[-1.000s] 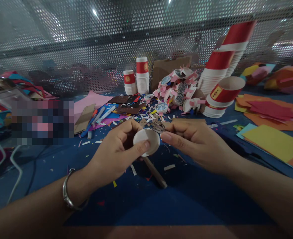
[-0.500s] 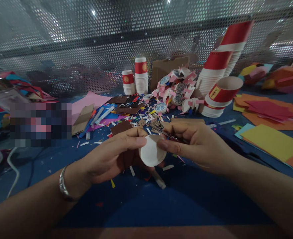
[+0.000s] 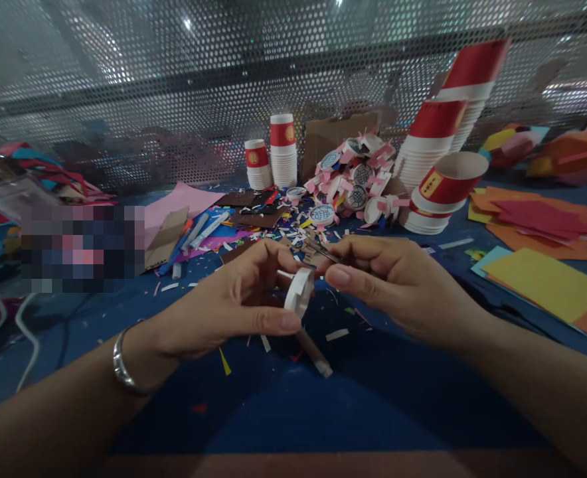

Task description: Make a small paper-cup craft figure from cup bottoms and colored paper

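Head view: scraps (image 3: 288, 235), cups (image 3: 284, 159) beyond; left hand (image 3: 218, 305) grips disc (image 3: 298, 293), right hand (image 3: 398, 279) metal tool (image 3: 322, 251).

Legible text: 0 | paper cup (image 3: 457, 184) | yellow label (image 3: 429, 183): unreadable

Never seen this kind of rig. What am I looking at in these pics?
No machine here: just one person, bare-handed. Every picture comes from one camera worn on their head, looking forward and down. The left hand holds a small round white piece, turned nearly edge-on. The right hand holds a thin metal tool, probably scissors, mostly hidden. On the blue table lie paper scraps, coloured sheets and a pile of pink-and-white pieces; red-and-white cups stand stacked toward the back.
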Action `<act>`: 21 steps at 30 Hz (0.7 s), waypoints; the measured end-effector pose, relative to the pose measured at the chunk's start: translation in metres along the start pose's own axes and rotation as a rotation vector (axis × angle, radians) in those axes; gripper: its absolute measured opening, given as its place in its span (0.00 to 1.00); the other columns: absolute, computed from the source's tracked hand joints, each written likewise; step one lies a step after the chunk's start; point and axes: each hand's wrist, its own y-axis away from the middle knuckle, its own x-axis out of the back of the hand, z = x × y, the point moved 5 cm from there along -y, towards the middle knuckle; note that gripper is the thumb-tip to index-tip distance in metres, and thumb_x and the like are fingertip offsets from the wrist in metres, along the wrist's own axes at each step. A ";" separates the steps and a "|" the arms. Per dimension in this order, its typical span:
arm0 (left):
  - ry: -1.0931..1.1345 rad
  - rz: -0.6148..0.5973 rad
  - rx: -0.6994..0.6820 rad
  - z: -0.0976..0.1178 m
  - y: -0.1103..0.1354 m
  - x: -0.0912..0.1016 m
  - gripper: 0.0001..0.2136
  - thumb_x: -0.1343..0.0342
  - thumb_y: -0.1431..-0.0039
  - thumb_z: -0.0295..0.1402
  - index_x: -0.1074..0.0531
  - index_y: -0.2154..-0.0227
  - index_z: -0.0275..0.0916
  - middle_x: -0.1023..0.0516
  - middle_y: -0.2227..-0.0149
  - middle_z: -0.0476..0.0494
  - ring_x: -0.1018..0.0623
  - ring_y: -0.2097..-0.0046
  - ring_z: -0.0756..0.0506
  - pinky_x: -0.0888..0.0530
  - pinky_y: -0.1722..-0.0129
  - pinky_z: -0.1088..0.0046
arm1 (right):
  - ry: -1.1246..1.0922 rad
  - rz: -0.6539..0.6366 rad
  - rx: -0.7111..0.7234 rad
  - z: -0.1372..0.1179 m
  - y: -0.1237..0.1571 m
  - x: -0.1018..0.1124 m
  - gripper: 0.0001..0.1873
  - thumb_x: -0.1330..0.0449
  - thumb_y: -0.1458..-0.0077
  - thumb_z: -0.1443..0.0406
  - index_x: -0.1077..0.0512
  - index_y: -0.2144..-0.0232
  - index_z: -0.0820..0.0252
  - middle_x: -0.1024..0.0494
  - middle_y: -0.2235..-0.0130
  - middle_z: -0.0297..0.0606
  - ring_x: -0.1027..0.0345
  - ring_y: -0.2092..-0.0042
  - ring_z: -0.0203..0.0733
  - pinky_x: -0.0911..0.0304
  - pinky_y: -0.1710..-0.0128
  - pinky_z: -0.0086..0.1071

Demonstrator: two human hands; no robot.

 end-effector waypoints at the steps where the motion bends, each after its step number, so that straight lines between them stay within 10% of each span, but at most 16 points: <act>1: -0.030 0.025 -0.031 0.000 -0.001 0.003 0.22 0.32 0.46 0.26 0.33 0.52 0.45 0.25 0.57 0.47 0.23 0.57 0.48 0.24 0.61 0.76 | -0.003 0.002 -0.006 0.000 0.000 0.001 0.19 0.37 0.40 0.49 0.27 0.68 0.60 0.35 0.72 0.30 0.45 0.72 0.33 0.47 0.74 0.28; 21: -0.479 0.188 -0.368 0.006 -0.003 0.014 0.23 0.36 0.43 0.23 0.29 0.46 0.44 0.31 0.45 0.41 0.22 0.49 0.43 0.19 0.56 0.70 | -0.018 -0.148 -0.164 0.016 0.001 -0.005 0.25 0.43 0.36 0.46 0.25 0.68 0.62 0.43 0.79 0.26 0.53 0.78 0.29 0.57 0.80 0.28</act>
